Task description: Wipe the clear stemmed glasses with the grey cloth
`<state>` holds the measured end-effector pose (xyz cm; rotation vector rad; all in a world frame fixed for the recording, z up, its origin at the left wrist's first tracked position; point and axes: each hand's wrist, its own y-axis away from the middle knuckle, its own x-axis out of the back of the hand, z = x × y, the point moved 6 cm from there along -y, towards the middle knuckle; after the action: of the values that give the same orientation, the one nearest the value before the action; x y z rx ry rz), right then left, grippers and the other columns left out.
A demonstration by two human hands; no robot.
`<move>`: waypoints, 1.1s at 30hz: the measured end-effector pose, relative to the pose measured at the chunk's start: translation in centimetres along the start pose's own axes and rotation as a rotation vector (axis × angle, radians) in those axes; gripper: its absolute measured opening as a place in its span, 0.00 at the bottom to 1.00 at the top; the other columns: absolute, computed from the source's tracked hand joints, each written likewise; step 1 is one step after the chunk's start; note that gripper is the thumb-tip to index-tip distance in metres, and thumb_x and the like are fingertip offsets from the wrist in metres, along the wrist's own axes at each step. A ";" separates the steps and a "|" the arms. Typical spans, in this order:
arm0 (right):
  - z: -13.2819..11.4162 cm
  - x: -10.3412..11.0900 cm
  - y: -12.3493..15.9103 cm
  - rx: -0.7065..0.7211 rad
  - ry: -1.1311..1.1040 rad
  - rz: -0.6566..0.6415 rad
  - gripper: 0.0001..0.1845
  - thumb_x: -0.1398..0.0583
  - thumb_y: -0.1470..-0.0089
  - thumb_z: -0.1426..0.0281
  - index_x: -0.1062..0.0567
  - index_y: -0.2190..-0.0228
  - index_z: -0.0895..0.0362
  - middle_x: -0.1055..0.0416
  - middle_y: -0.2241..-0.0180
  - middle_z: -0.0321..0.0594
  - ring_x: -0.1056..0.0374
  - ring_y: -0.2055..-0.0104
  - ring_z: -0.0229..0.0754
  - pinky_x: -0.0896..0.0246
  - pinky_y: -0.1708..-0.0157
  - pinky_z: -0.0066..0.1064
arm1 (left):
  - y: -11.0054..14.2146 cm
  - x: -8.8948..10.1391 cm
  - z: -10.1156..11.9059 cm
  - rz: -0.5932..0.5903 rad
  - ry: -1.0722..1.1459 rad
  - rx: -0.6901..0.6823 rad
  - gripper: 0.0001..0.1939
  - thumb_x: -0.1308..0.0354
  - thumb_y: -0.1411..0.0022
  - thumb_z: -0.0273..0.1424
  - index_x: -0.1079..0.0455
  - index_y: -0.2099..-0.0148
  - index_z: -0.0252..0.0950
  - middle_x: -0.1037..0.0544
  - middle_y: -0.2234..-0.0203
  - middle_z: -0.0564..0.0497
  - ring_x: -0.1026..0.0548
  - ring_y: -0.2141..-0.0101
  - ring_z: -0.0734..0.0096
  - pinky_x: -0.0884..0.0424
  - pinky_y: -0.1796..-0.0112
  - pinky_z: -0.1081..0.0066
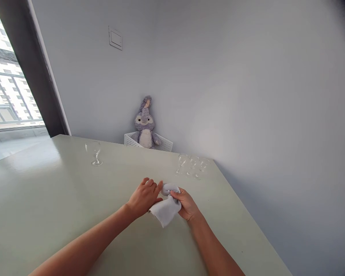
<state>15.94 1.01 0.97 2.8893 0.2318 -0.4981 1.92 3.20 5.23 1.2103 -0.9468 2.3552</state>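
Note:
My right hand (188,205) grips a white cloth (166,211), with the thumb pressed on its folded upper part and a loose corner hanging down to the left. A glass (164,193) shows only in part at the cloth's upper end, where the cloth seems to lie in or around it. On its left side my left hand (145,196) is curled against it, index finger and thumb toward the cloth. The hand hides the rest of that glass. Both hands are above the pale table (115,237).
A stemmed glass (96,162) stands upright toward the far left. Several stemmed glasses (193,162) stand close together near the table's right edge. Behind the far edge, a grey plush toy (145,134) sits in a white perforated basket (167,145). Walls border the back and right.

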 end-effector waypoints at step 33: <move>-5.6 1.5 2.0 0.838 1.313 0.361 0.23 0.53 0.50 0.79 0.30 0.55 0.53 0.30 0.56 0.40 0.36 0.52 0.43 0.45 0.54 0.36 | 0.7 -2.8 -4.4 -0.488 0.812 0.487 0.27 0.53 0.47 0.51 0.30 0.62 0.32 0.41 0.88 0.58 0.41 0.83 0.76 0.43 0.77 0.74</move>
<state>19.52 0.52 5.98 3.3162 -0.4307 1.7744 0.55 5.75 0.83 0.4152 0.1742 2.3550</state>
